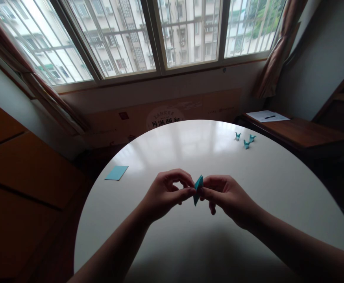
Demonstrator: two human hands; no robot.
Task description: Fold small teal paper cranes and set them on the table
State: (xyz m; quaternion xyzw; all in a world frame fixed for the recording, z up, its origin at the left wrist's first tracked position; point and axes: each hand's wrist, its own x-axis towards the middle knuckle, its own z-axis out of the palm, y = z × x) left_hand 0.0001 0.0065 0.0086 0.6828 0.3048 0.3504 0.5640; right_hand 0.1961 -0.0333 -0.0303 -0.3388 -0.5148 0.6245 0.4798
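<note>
A small piece of folded teal origami paper (198, 183) is held upright above the table, pinched from both sides. My left hand (172, 190) grips its left edge between thumb and forefinger. From the other side, my right hand (223, 190) pinches it with thumb and forefinger, the lower fingers hanging curled beneath. The fingertips cover the middle of the paper, so only its pointed top and bottom show. At the table's far right stand three small folded teal paper birds (246, 144). A stack of flat teal paper squares (116, 173) lies at the left.
Everything rests on a round white table (172, 147). Behind its right side, a wooden side table (319, 131) holds white paper (266, 116) with a dark pen on it. Beyond the table are a printed box (189, 108) and a barred window; an orange-brown cabinet (18, 177) stands left.
</note>
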